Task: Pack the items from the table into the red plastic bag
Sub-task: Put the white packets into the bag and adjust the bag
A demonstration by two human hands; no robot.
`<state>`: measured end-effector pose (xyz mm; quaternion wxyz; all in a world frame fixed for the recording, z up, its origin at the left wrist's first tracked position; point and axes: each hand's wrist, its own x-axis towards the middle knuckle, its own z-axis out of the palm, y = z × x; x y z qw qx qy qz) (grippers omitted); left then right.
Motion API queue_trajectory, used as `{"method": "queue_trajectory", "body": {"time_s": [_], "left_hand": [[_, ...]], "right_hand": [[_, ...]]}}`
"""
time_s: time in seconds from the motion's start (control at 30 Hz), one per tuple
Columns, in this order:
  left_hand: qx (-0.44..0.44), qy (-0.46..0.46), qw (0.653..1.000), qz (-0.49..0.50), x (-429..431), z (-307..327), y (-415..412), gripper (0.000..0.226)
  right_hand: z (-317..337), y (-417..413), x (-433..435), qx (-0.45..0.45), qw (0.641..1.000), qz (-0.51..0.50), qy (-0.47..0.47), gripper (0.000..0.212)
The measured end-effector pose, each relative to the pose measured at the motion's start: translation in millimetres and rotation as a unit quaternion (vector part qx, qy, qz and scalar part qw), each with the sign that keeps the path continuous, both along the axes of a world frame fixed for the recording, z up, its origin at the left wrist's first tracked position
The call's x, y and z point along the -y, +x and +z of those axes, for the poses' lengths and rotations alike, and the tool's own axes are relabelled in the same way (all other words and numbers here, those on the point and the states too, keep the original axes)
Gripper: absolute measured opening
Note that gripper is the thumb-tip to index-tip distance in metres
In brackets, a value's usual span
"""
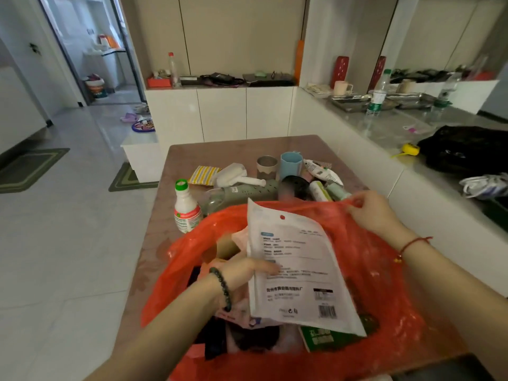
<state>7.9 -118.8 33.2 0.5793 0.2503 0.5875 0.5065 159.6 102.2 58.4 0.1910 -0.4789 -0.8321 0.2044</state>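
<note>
The red plastic bag (384, 273) lies open on the brown table (220, 149), close to me. My left hand (244, 273) is inside its mouth and holds a flat white printed packet (299, 270) by its left edge, thumb on top. The packet stands tilted over the opening. My right hand (371, 210) pinches the bag's far rim and holds it up. Inside the bag lie a green packet (327, 339), a pink packet and dark items. Beyond the bag stand a white bottle with a green cap (185, 207), a grey-green case (247, 192), a blue cup (290, 163) and a metal cup (266, 166).
A striped yellow cloth (203, 174), a white brush (233, 174), a snack packet (321, 170) and tubes crowd the table's far half. A grey counter (384, 127) with bottles, trays and a black bag (467, 147) runs along the right. White tiled floor lies to the left.
</note>
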Motion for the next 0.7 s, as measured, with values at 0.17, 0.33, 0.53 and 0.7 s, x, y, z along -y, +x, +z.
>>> {"method": "queue_trajectory", "body": {"time_s": [0.17,0.33,0.53,0.7], "left_hand": [[-0.086,-0.039,0.995,-0.008,-59,-7,32,0.036],[-0.266,-0.034,0.961,0.064,-91,-16,51,0.060],[-0.220,-0.017,0.975,-0.002,-86,-8,34,0.087],[-0.340,0.100,0.928,0.112,-81,27,-27,0.022]], "right_hand": [[40,7,-4,-0.183,0.981,0.023,-0.062,0.034],[33,21,4,-0.196,0.974,0.028,-0.110,0.034],[12,42,9,-0.026,0.981,0.090,-0.170,0.025],[30,49,-3,0.076,0.933,0.194,-0.292,0.018]]}}
